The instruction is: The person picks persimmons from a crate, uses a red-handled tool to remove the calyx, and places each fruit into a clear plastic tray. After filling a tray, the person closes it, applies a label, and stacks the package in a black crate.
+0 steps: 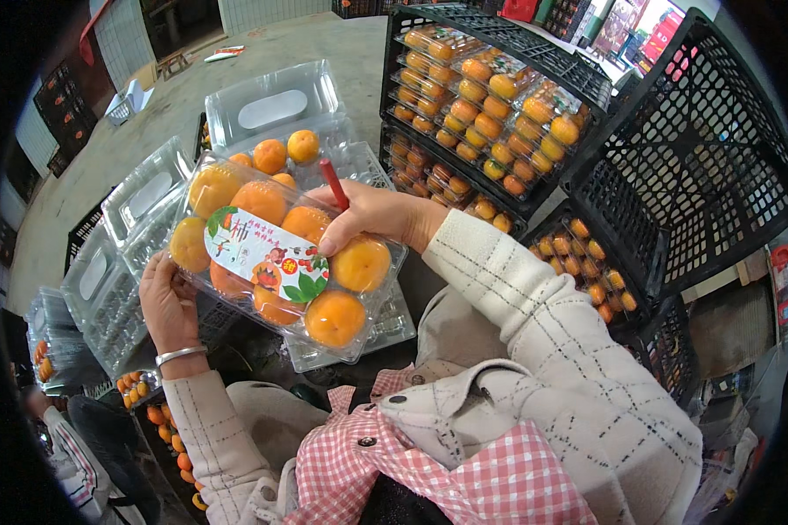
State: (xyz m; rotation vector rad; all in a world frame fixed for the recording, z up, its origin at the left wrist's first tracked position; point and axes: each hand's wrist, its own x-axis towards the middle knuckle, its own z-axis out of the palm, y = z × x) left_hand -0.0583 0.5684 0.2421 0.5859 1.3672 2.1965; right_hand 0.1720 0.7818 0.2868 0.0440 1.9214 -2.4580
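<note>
A clear plastic clamshell box of persimmons point(351, 318), with a printed oval label point(266, 254) on its lid, is held tilted between my hands. My left hand point(169, 302) grips its left edge. My right hand point(371, 213) has its thumb on the lid near the label and also holds a red stick-like tool point(333, 184), whose lower end is hidden. Behind the box, open clear clamshell trays point(272, 98) stand in front of me, and loose persimmons point(269, 156) lie in one. Another clear tray point(397, 321) is partly visible below the held box.
Black plastic crates point(499, 33) with packed persimmon boxes stand at the upper right, beside an upright black crate point(683, 151). Stacked empty clamshells point(108, 295) are at the left. Loose persimmons point(177, 443) fill a crate at lower left, near another person's sleeve point(72, 453).
</note>
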